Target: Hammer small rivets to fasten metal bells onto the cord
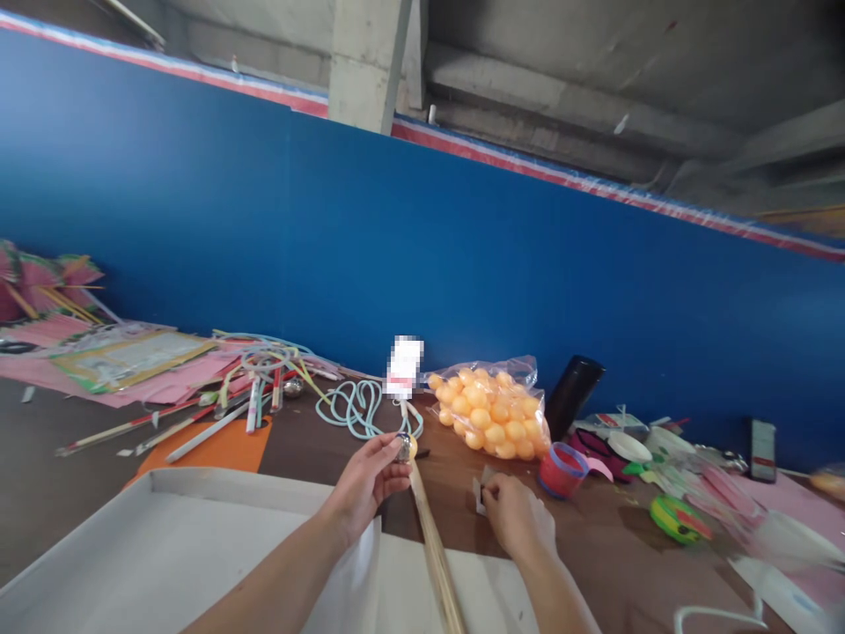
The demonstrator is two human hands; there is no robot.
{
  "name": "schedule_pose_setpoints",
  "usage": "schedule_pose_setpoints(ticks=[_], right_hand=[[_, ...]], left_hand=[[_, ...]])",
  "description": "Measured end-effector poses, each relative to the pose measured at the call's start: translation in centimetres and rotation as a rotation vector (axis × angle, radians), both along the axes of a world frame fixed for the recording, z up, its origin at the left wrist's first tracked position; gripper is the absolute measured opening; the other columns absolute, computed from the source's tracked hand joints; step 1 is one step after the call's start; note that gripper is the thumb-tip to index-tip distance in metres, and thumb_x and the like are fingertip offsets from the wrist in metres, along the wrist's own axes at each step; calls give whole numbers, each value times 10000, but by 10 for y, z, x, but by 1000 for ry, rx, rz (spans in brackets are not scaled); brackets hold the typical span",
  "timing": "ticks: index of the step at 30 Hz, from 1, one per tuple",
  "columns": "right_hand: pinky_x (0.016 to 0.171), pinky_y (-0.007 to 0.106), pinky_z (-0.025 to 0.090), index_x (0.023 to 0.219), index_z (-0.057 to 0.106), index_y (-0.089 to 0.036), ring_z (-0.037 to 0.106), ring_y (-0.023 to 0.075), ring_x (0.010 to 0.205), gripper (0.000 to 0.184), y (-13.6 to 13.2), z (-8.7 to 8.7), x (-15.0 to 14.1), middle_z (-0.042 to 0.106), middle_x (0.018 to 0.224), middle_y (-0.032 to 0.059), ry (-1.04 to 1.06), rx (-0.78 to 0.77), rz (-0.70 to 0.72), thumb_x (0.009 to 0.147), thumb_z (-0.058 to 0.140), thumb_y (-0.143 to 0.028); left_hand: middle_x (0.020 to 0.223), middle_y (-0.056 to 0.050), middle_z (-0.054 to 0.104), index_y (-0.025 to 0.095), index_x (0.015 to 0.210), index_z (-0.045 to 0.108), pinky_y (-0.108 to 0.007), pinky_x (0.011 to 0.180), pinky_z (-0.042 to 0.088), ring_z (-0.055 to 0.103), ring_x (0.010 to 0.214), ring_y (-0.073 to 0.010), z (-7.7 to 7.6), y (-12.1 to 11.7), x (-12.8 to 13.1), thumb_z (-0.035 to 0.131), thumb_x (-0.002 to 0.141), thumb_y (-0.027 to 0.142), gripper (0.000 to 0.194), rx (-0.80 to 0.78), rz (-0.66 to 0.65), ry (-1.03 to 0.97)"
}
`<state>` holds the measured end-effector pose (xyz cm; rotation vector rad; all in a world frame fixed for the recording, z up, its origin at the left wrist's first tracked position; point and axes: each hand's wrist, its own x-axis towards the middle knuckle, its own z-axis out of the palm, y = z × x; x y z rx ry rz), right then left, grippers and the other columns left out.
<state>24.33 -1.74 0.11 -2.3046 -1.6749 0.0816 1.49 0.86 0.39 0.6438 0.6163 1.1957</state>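
My left hand (371, 480) is closed, thumb and fingers pinching a small shiny silver ball (402, 446). A yellow-orange ball (414, 447) shows right beside the silver one; whether the two touch, I cannot tell. Just below them runs a pale bundle of thin sticks (432, 555), reaching down to the front edge of the view. My right hand (518, 515) is closed at the fingertips around a small light-grey flat piece (478, 495), partly hidden by the fingers. Behind both hands lies a clear bag of orange balls (492, 412).
Light-blue cord (353, 409) lies coiled beside a white card (404, 365). A red cup with a blue rim (563, 471), a black cylinder (576, 394) and a green-yellow tape roll (677, 519) are on the right. A white tray (198, 563) sits front left. A blue wall (330, 255) stands behind.
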Motion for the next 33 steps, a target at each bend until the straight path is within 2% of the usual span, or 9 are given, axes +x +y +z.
schedule_pose_setpoints(ticks=[4,7,11,13,15,21,26,33], right_hand=[[614,349,394,616,598,-231,616,264,714,155,-2,4,6,665,746,66,109,81,-21,729,508,-290],[632,346,408,660,593,-226,606,249,714,144,-5,11,6,654,763,60,273,191,-23,740,515,-317],[551,291,463,820,593,-202,608,190,583,244,-4,14,-10,650,688,37,660,312,55,769,514,-428],[482,256,479,831,594,-181,625,177,597,286,-2,12,-24,668,770,50,892,329,113,741,559,-450],[460,228,491,770,593,-164,630,151,602,283,-1,10,-37,676,870,61,1102,336,138,696,626,-435],[466,146,496,715,584,-140,595,74,545,268,-3,11,-59,670,733,16,1540,329,186,607,762,-309],[526,146,525,878,621,-152,605,71,592,303,-4,12,-65,656,726,-8,1723,302,216,619,767,-212],[515,135,532,817,653,-135,579,56,535,204,-5,10,-66,606,632,-33,1938,170,160,633,738,-155]], left_hand=[[785,-33,649,144,897,575,-191,534,538,632,600,-92,2,0,0,651,740,224,192,-18,-3,-17],[765,-27,647,147,875,573,-189,544,537,634,605,-91,1,0,-1,645,744,220,166,-29,-8,-42],[760,-22,650,155,852,572,-193,568,537,638,621,-93,-1,1,0,641,748,236,148,-33,-37,-62],[767,-22,654,157,853,574,-191,569,535,639,620,-91,-2,1,0,638,749,239,148,-32,-51,-60],[778,-24,659,158,861,577,-188,566,533,640,618,-91,-2,1,1,641,745,239,155,-27,-61,-59],[788,-29,668,162,868,583,-195,577,540,650,626,-102,-2,-1,2,658,729,246,180,-41,-64,-43],[776,-24,668,156,863,588,-196,571,539,643,605,-95,1,-4,4,652,734,229,162,-42,-75,-37],[779,-27,669,159,850,596,-193,582,538,646,622,-98,-1,-5,4,666,720,234,165,-34,-86,-26]])
